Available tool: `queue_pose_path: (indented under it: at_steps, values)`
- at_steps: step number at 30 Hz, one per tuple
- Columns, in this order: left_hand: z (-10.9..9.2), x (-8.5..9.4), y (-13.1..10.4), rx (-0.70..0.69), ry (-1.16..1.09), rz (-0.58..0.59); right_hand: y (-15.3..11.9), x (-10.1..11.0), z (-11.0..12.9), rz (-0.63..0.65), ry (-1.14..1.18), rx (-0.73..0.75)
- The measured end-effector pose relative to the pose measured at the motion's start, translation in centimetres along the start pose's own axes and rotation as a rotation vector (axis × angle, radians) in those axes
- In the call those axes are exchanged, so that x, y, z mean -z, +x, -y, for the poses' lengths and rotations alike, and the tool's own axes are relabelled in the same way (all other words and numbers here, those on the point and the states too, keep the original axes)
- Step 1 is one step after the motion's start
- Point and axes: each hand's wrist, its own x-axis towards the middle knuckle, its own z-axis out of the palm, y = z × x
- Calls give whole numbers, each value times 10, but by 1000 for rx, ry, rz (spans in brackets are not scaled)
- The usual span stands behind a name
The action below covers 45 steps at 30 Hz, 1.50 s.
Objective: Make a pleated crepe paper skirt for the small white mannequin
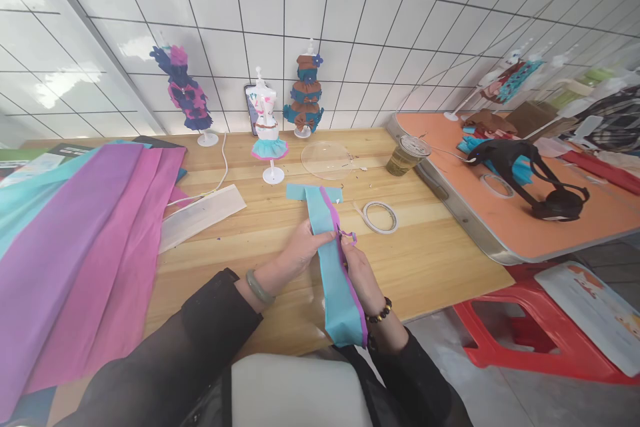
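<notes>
White tiled wall (260,0) behind, wood-grain bench (425,267) in front. Far left: turquoise, purple and pink sheets (90,240), overlapping. Next, navy-pink mannequin (187,97) near the wall, then pale board (205,213) lying flat nearer the person, white cable (225,163) running past it. Turquoise-skirted mannequin (267,120) upright, phone (250,107) upright behind it. Left hand (303,247) pinches the turquoise strip (333,280), thumb on top; strip is held over the bench, its upper end over a small turquoise piece (295,192). Brown-teal mannequin (305,100) and clear disc (325,160) beyond. Right hand (363,273) curled at the strip's purple edge, beside a curly purple sliver (353,237); cannot tell what it grips, too small. Right of it, tape roll (380,217) flat, lidded cup (405,157) farther back. Orange-topped side bench (480,213) carries black headgear (560,203); red stool (505,327) below.
</notes>
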Motion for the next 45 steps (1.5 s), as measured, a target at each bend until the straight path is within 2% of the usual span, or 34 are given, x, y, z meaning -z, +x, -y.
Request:
queue_pose_path:
  at_steps: [14, 24, 30, 33, 36, 41, 45]
  values:
    - [2, 2, 1, 16, 13, 28, 0, 0, 0, -1, -15, -26]
    - [1, 0, 0, 20, -27, -20, 0, 0, -2, -8, -16, -49]
    - [1, -1, 0, 23, -34, -8, -1, 0, -2, -14, -25, -48]
    - [0, 1, 0, 49, -51, 5, -2, 0, 2, -22, -28, -52]
    - [-2, 3, 1, 76, -92, -32, -4, -1, 4, -13, -25, -77]
    - [-9, 4, 4, 129, -188, -46, -4, -4, -5, 34, 53, -117]
    - [-14, 5, 5, 130, -175, -33, -4, -5, -11, 34, 62, -137]
